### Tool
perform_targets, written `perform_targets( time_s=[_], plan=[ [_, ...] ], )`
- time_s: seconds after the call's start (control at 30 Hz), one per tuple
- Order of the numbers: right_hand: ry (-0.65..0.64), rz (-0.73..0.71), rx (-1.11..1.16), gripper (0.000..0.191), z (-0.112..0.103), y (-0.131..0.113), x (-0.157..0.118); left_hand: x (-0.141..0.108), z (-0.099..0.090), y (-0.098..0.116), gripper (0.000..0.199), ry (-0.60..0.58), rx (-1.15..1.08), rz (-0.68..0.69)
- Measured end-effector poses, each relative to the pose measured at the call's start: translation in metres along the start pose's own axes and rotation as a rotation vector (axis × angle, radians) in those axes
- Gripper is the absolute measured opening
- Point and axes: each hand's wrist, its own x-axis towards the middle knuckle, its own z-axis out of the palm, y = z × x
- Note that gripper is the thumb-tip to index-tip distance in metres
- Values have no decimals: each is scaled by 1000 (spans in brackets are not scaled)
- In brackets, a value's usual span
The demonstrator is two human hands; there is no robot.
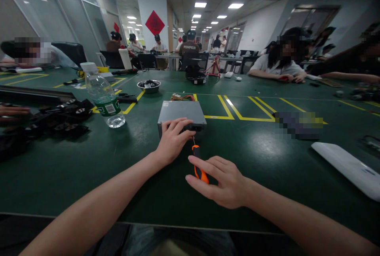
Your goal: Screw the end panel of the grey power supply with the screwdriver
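Note:
A grey metal computer power supply [181, 110] sits on the green table, with coloured wires [182, 97] behind it. My left hand [175, 139] lies over its front edge, fingers on the top and thumb low on the front face. An orange and black screwdriver [196, 152] meets that front face beside the left thumb; its tip is hidden. Around the screwdriver's handle my right hand [224, 180] has its index finger and thumb stretched out and apart. The index finger crosses in front of the handle, and whether it touches is unclear.
A plastic bottle [103, 93] stands to the left, near dark parts [59, 123] and another person's hand [13, 112]. A metal bowl [148, 85] is farther back. On the right lie a blurred-out dark object [297, 125] and a white device [347, 167]. People sit around the table.

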Motion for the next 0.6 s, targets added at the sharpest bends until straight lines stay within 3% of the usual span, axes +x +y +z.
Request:
perform_targets(
  time_s=[0.27, 0.47, 0.6],
  plan=[
    [149, 53, 26, 22, 6, 2, -4, 2, -1, 4, 50, -65, 53, -72],
    [82, 79, 144, 25, 4, 2, -3, 3, -1, 5, 41, -68, 119, -102],
    [-1, 22, 48, 27, 1, -1, 1, 6, -3, 2, 38, -89, 117, -100]
  ],
)
